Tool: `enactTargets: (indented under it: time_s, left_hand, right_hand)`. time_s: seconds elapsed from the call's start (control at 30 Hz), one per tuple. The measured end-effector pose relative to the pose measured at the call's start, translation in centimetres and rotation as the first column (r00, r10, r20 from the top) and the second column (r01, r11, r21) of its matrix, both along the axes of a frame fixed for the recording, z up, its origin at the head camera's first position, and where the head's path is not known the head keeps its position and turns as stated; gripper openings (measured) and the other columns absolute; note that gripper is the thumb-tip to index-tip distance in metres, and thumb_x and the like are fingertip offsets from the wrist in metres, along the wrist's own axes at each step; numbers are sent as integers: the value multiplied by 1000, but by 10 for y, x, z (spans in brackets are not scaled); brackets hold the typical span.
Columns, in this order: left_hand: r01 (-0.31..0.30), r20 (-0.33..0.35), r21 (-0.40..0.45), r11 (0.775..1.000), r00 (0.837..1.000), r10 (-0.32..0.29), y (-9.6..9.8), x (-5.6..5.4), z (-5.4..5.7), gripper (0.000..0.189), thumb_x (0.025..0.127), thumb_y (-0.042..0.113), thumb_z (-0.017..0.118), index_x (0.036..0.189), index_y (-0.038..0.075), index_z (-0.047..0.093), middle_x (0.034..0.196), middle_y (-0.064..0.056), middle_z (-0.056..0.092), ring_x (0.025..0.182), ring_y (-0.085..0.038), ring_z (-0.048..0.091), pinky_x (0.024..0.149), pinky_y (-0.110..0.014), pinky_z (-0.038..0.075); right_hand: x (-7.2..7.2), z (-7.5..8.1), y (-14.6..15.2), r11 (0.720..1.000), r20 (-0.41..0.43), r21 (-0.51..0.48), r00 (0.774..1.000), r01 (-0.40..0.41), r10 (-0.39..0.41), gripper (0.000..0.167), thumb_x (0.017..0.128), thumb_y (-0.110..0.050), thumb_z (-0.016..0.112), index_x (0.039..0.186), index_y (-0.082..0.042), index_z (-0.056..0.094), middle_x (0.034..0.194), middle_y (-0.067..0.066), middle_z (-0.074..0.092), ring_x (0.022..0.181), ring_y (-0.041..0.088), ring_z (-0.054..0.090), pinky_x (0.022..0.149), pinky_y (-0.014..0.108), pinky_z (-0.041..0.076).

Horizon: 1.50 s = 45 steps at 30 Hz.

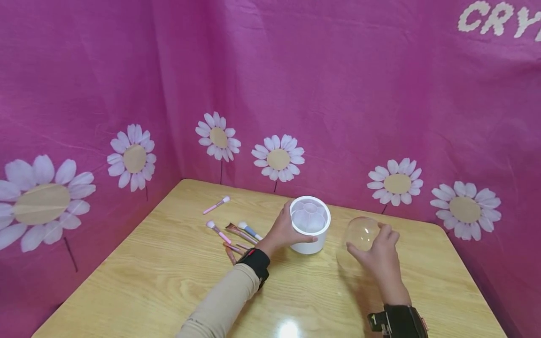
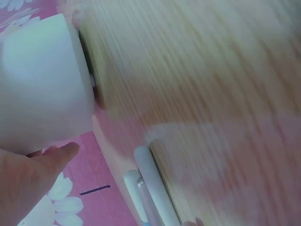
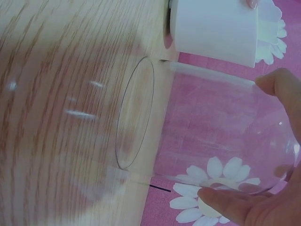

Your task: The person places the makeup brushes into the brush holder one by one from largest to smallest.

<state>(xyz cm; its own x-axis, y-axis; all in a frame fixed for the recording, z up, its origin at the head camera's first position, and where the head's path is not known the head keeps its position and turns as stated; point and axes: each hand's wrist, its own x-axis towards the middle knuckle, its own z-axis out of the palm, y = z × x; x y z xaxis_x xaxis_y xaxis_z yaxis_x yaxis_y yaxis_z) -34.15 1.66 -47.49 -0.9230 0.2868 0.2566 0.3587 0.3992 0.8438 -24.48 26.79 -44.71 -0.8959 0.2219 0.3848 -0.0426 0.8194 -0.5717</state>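
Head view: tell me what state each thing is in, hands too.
White holder: upright, uncovered
Clear dome: apart from the holder, open end down
Makeup brushes: lying loose on the table
Left hand: gripping the holder's side
Right hand: holding the dome
Black wristbands: worn, one on each wrist

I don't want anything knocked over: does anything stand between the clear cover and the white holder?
Nothing visible stands between the clear cover and the white holder; the brushes lie left of the holder.
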Motion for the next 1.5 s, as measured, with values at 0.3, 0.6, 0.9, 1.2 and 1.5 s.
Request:
enactTargets:
  time_s: [0.3, 0.6, 0.9, 1.2, 1.5]
  left_hand:
    - [-29, 29, -97, 995, 999, 32, -14, 2, 8, 140, 63, 44, 96, 164, 16, 3, 160, -15, 31, 147, -32, 32, 116, -52, 34]
    - [-322, -5, -83, 943, 946, 323, -75, 21, 23, 55, 93, 50, 69, 128, 8, 61, 123, -13, 66, 110, -29, 64, 89, -44, 54]
    - [-466, 88, -427, 775, 831, 549, -121, 30, 14, 31, 86, 30, 76, 72, 9, 59, 72, -5, 58, 69, -22, 57, 56, -33, 42]
    - [-492, 201, -311, 813, 802, 563, -132, 26, -2, 28, 80, 16, 79, 71, 6, 55, 54, -2, 54, 46, -16, 55, 47, -25, 42]
    - [-485, 172, -327, 811, 814, 555, -133, 21, 0, 21, 75, 12, 74, 63, 5, 58, 53, -1, 54, 49, -15, 55, 53, -25, 45]
  right_hand:
    - [-1, -1, 0, 1000, 2, 12, 1000, 3, -3, 97, 74, -34, 88, 136, 9, 26, 118, 33, 31, 61, 34, 52, 56, 45, 50]
    - [3, -1, 3, 1000, 35, 2, 999, 16, -16, 102, 77, -36, 86, 143, 7, 23, 125, 34, 31, 66, 38, 53, 59, 50, 51]
    - [5, 2, -9, 998, -66, -59, 998, 16, -20, 114, 73, -36, 89, 153, 2, 17, 145, 36, 22, 112, 58, 46, 90, 72, 43]
    - [12, 17, -32, 999, -223, -52, 975, -6, -6, 102, 74, -33, 87, 150, 1, 27, 145, 32, 32, 126, 53, 40, 96, 71, 33]
    - [15, 28, -34, 999, -257, -26, 966, -21, 13, 93, 79, -29, 83, 150, 0, 31, 140, 31, 38, 128, 48, 40, 97, 67, 33]
